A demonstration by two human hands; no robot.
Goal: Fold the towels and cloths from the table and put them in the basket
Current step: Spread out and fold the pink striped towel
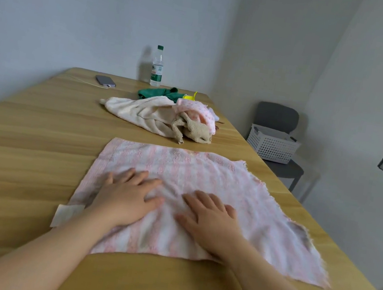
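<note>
- Head view: the pink towel lies spread flat on the near part of the table. It is terry, with pale pink and white stripes, roughly square, and frayed along its right edge.
- A whitish tag sticks out at the towel's 8 o'clock corner; no writing on it can be read.
- The left hand lies palm down on the towel's left half with fingers straight and slightly spread, grasping nothing.
- The right hand lies the same way just beside it at 3 o'clock, flat on the cloth and pinching nothing. The fabric wrinkles between the two hands.
- At 12 o'clock from the towel, apart from it, sits an unfolded heap:
  - a fluffy cream towel on the left;
  - a coarse tan cloth at the front;
  - a pink dotted cloth on top;
  - a green cloth and a yellow scrap behind.
- The basket is at 2 o'clock, off the table, on the seat of a grey chair. It is white plastic, rectangular, with perforated walls. Its inside is mostly hidden, so I cannot tell what it holds.
- The table is light wood grain with a rounded edge.
- At 12 o'clock beyond the heap, by the wall, stands a clear plastic bottle with a green cap. It has a green-and-white label whose print is too small to read.
- At 11 o'clock a phone lies flat with a white cable plugged in.
</note>
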